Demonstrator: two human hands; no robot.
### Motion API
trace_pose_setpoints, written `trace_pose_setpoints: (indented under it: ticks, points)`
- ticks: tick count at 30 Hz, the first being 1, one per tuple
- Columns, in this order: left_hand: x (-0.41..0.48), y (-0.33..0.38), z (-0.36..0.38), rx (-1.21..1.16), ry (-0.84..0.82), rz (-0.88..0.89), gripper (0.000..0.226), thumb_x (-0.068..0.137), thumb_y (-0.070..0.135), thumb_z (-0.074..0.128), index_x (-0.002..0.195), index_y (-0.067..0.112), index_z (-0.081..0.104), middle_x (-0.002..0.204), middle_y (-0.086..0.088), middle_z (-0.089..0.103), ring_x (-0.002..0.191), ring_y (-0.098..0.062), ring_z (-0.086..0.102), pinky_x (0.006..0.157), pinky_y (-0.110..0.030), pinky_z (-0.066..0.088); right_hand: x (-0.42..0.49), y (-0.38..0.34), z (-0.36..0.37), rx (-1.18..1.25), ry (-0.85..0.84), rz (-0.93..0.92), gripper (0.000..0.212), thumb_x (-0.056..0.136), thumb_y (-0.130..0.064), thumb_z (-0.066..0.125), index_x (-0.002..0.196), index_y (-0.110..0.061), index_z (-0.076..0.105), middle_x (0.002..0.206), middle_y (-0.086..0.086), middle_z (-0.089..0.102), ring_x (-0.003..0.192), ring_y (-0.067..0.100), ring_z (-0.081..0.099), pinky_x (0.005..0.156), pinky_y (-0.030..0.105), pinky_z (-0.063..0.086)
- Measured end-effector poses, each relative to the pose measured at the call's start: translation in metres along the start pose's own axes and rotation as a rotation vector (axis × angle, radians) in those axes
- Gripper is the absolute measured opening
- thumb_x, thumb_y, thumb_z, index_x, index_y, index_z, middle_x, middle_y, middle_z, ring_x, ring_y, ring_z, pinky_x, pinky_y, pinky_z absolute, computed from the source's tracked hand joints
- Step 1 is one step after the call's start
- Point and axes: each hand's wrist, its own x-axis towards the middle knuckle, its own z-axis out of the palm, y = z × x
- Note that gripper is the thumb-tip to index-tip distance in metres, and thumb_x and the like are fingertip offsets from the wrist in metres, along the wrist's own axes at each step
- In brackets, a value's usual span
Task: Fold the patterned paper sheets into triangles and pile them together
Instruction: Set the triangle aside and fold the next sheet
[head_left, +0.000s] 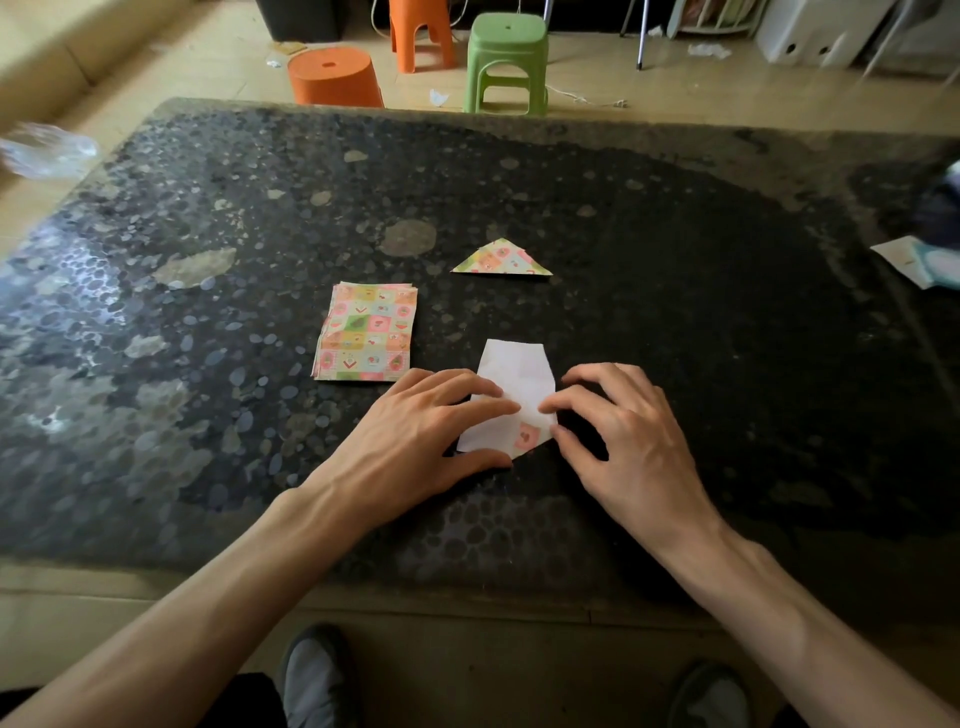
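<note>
A paper sheet (514, 371) lies white side up near the table's front, with one near corner turned over so a bit of pattern shows. My left hand (415, 431) lies on its left part, fingers stretched flat across the paper. My right hand (618, 431) is at the sheet's right edge, its fingertips pressing on the turned-over corner. A stack of flat patterned sheets (366, 332) sits to the left of it. One folded patterned triangle (501, 258) lies farther back, in the middle of the table.
The dark speckled table (727, 312) reaches to the frame edges. White and blue papers (919, 262) sit at its right edge, clear plastic (47, 150) beyond its left corner. Orange stools (335, 78) and a green stool (506, 62) stand behind on the floor.
</note>
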Motion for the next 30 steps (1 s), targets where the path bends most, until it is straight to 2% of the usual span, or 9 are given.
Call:
trace_pose_setpoints:
  ticks: [4, 7, 11, 13, 18, 22, 24, 27, 30]
  points:
    - [0.0, 0.002, 0.001, 0.052, 0.016, 0.025, 0.044, 0.101, 0.056, 0.048, 0.126, 0.028, 0.071, 0.139, 0.005, 0.063, 0.132, -0.014, 0.055, 0.101, -0.037, 0.048, -0.001, 0.002, 0.001, 0.01, -0.018, -0.071, 0.017, 0.092, -0.016, 0.072, 0.107, -0.021, 0.078, 0.123, -0.004, 0.063, 0.127, 0.014, 0.05, 0.098, 0.025, 0.04]
    - [-0.001, 0.004, 0.0, 0.061, 0.033, 0.056, 0.037, 0.106, 0.049, 0.047, 0.119, 0.028, 0.075, 0.137, 0.003, 0.065, 0.13, -0.016, 0.058, 0.097, -0.038, 0.05, -0.001, 0.004, -0.001, -0.002, -0.016, -0.11, 0.025, 0.091, -0.018, 0.071, 0.116, -0.02, 0.075, 0.126, -0.004, 0.065, 0.131, 0.014, 0.05, 0.101, 0.033, 0.045]
    - [-0.002, 0.008, -0.002, 0.08, 0.077, 0.113, 0.032, 0.109, 0.039, 0.049, 0.111, 0.021, 0.075, 0.13, -0.001, 0.07, 0.123, -0.018, 0.064, 0.092, -0.039, 0.052, 0.001, -0.002, -0.008, -0.127, -0.005, -0.148, 0.042, 0.087, -0.02, 0.074, 0.128, -0.015, 0.07, 0.15, 0.007, 0.049, 0.148, 0.025, 0.036, 0.11, 0.04, 0.04]
    - [-0.002, 0.012, -0.003, 0.096, 0.099, 0.148, 0.03, 0.109, 0.034, 0.05, 0.107, 0.017, 0.074, 0.125, -0.001, 0.072, 0.12, -0.018, 0.066, 0.091, -0.038, 0.052, 0.002, -0.003, -0.012, -0.166, 0.003, -0.19, 0.042, 0.087, -0.018, 0.074, 0.129, -0.014, 0.07, 0.154, 0.009, 0.046, 0.151, 0.027, 0.032, 0.113, 0.041, 0.036]
    - [-0.001, 0.017, -0.005, 0.102, 0.14, 0.185, 0.025, 0.108, 0.029, 0.054, 0.104, 0.015, 0.074, 0.116, 0.001, 0.075, 0.109, -0.017, 0.07, 0.087, -0.036, 0.052, 0.0, 0.001, -0.01, -0.112, -0.056, -0.404, 0.035, 0.089, -0.01, 0.072, 0.124, -0.017, 0.072, 0.137, 0.005, 0.063, 0.144, 0.025, 0.044, 0.115, 0.039, 0.037]
    - [0.0, 0.018, -0.003, 0.079, 0.167, 0.175, 0.024, 0.107, 0.029, 0.055, 0.101, 0.016, 0.075, 0.109, 0.004, 0.076, 0.101, -0.014, 0.071, 0.084, -0.036, 0.052, -0.003, 0.002, -0.007, 0.046, -0.072, -0.275, 0.034, 0.093, -0.024, 0.071, 0.127, -0.02, 0.07, 0.126, -0.003, 0.07, 0.126, 0.015, 0.059, 0.114, 0.035, 0.039]
    - [0.001, 0.019, -0.003, 0.054, 0.143, 0.126, 0.027, 0.107, 0.032, 0.054, 0.099, 0.018, 0.075, 0.106, 0.008, 0.076, 0.099, -0.012, 0.071, 0.084, -0.035, 0.051, -0.002, 0.004, -0.008, 0.124, -0.075, -0.187, 0.025, 0.094, -0.031, 0.071, 0.118, -0.024, 0.072, 0.12, -0.01, 0.071, 0.117, 0.009, 0.062, 0.111, 0.028, 0.039]
    - [0.002, 0.018, -0.005, -0.045, 0.121, 0.02, 0.027, 0.104, 0.039, 0.056, 0.098, 0.024, 0.078, 0.104, 0.014, 0.076, 0.098, -0.004, 0.069, 0.084, -0.033, 0.049, -0.001, 0.005, -0.008, 0.194, -0.088, -0.1, 0.019, 0.094, -0.041, 0.066, 0.104, -0.028, 0.075, 0.114, -0.018, 0.071, 0.113, 0.001, 0.061, 0.107, 0.017, 0.036]
    - [0.004, 0.016, -0.005, -0.124, 0.113, -0.059, 0.027, 0.101, 0.046, 0.06, 0.094, 0.027, 0.078, 0.098, 0.018, 0.075, 0.095, 0.001, 0.066, 0.086, -0.033, 0.047, -0.002, 0.005, -0.005, 0.172, -0.069, -0.069, 0.021, 0.093, -0.043, 0.067, 0.101, -0.027, 0.077, 0.112, -0.015, 0.068, 0.114, 0.001, 0.057, 0.101, 0.022, 0.044]
